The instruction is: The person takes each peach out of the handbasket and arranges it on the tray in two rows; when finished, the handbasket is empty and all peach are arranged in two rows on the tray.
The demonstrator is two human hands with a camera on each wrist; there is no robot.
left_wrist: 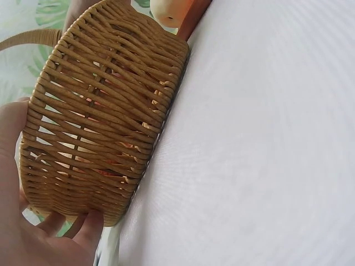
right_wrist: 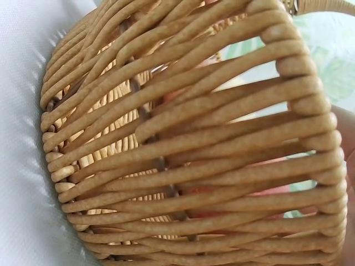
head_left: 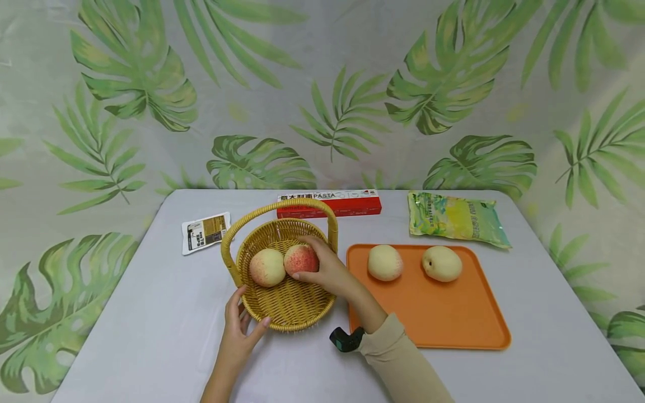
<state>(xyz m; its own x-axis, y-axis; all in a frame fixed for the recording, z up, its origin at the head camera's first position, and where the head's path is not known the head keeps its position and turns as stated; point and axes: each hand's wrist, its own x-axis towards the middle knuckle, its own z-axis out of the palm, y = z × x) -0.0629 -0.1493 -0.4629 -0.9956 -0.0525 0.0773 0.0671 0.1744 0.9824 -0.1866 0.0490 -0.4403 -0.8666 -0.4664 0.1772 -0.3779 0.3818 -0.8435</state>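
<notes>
A woven basket (head_left: 292,308) with a tall handle stands on the table, two peaches inside it. My left hand (head_left: 237,330) holds the basket's near left side; in the left wrist view its thumb lies at the rim and the fingers (left_wrist: 89,235) bend against the wickerwork. Over the basket's right rim reaches my right hand (head_left: 327,268), its fingers and thumb around the redder peach (head_left: 301,259). The paler peach (head_left: 267,267) rests to the left, close against it. Wickerwork (right_wrist: 194,166) fills most of the right wrist view and largely hides that hand.
An orange tray (head_left: 433,319) lies to the right, bearing a pale peach (head_left: 385,262) and a yellowish fruit (head_left: 442,263). Behind the basket is a red and white pasta box (head_left: 347,208). A green-yellow bag (head_left: 458,218) lies back right, a small white packet (head_left: 205,233) back left.
</notes>
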